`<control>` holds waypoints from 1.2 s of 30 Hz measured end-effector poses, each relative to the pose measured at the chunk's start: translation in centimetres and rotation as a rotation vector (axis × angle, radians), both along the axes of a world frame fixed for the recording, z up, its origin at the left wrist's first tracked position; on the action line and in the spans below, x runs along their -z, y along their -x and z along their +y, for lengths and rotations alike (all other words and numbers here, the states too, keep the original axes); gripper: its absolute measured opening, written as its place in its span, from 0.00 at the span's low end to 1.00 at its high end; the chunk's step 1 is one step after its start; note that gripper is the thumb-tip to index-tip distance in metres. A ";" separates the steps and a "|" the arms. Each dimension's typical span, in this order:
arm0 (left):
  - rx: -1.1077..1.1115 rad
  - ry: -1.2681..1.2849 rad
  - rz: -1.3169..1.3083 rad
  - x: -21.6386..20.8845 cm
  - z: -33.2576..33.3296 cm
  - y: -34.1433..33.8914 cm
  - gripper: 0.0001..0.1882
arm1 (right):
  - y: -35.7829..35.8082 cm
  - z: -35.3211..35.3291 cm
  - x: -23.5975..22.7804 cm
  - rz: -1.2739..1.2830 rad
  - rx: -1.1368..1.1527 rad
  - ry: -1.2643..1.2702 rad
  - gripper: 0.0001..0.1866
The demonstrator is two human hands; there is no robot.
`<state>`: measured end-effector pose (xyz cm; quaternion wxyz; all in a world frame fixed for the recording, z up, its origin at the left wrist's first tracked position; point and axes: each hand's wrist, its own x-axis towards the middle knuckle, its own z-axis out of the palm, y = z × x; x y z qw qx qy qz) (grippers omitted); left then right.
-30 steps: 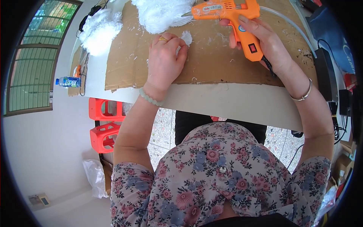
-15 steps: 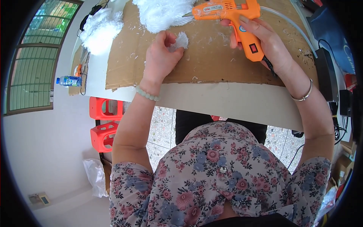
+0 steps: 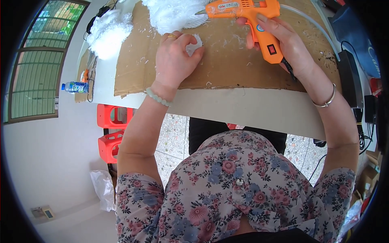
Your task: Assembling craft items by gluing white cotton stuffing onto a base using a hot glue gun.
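An orange hot glue gun (image 3: 267, 40) is wrapped by my right hand (image 3: 293, 46), fingers near its trigger. Its metal nozzle points left, toward a large white fluffy pile (image 3: 174, 16) at the far side of the cardboard. A clear glue stick (image 3: 304, 15) trails out of the gun's back end to the right. My left hand (image 3: 177, 58) pinches a small whitish, translucent piece (image 3: 194, 45) between thumb and forefinger, a little above the cardboard. The exact kind of that piece is hard to make out. Gun and piece are apart.
A brown cardboard sheet (image 3: 227, 73) with white scraps covers the white table (image 3: 259, 105). Another white fluffy heap (image 3: 109, 34) lies at the left, beyond a water bottle (image 3: 75, 87). Red stools (image 3: 108, 146) stand below left. A black box (image 3: 349, 79) with cables sits at the right edge.
My left hand has turned at the wrist, bringing the back of its fingers up and tilting the small whitish piece. The glue gun in my right hand has barely moved.
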<state>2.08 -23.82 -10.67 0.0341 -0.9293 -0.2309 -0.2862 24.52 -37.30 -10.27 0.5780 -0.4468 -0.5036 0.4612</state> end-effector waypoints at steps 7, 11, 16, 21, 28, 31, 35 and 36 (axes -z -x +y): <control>-0.012 -0.149 0.095 1.6 1.1 -0.7 0.04 | 0.0 0.1 -0.1 -0.006 0.021 -0.006 0.26; -0.102 0.288 -0.124 1.9 0.7 -0.2 0.04 | -0.3 0.2 0.2 0.001 0.008 -0.003 0.26; -0.216 0.539 -0.203 2.1 0.3 0.1 0.04 | -0.4 0.1 0.4 -0.015 0.004 -0.002 0.26; -0.201 0.497 -0.121 1.5 0.8 0.1 0.13 | -0.5 0.0 0.0 -0.040 0.013 0.017 0.25; -0.014 0.461 0.031 0.4 1.8 0.1 0.17 | -0.3 -0.1 -0.1 0.004 0.042 0.032 0.26; 0.093 0.374 0.116 0.5 2.4 0.5 0.13 | -0.2 -0.1 -0.2 0.020 0.050 0.028 0.26; 0.150 0.282 0.156 0.3 2.6 1.0 0.08 | -0.4 -0.1 0.2 -0.009 0.024 0.025 0.27; 0.206 0.158 0.177 0.4 2.7 1.1 0.09 | -0.3 -0.1 0.2 -0.010 0.027 0.028 0.27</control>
